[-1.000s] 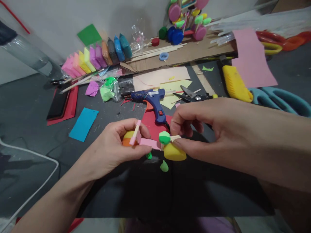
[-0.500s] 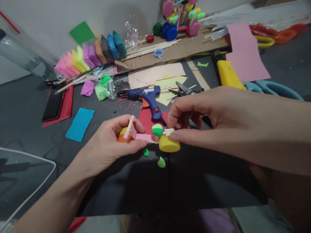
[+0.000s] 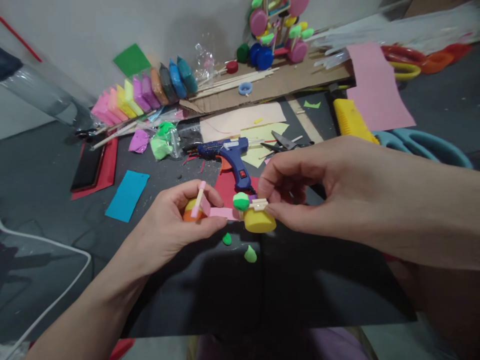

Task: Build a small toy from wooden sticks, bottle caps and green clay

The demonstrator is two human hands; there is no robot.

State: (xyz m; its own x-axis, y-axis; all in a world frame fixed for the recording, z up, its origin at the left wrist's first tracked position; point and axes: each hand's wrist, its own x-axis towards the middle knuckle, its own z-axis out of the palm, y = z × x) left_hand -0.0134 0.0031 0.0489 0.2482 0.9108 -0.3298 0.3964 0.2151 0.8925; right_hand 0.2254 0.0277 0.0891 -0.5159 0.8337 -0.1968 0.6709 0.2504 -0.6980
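Note:
My left hand [image 3: 176,227] is closed round one end of a small craft piece: an orange and yellow clay wheel [image 3: 190,211], a pink stick [image 3: 198,199] and a pink strip [image 3: 224,213]. My right hand [image 3: 322,187] pinches the other end, a wooden stick [image 3: 258,204] tipped with a green clay ball [image 3: 241,201] above a yellow clay wheel [image 3: 258,221]. Two loose green clay bits [image 3: 250,254] lie on the dark mat just below.
A blue glue gun [image 3: 230,152] and black scissors [image 3: 287,143] lie just beyond my hands. Coloured clay packs [image 3: 144,92], a blue paper slip [image 3: 127,195], cardboard [image 3: 285,80], a clay model [image 3: 275,30], a yellow knife [image 3: 350,120] and teal scissors [image 3: 423,147] crowd the table. A white cable [image 3: 56,295] runs at left.
The view shifted slightly; both hands keep hold of the craft piece and have barely moved relative to it.

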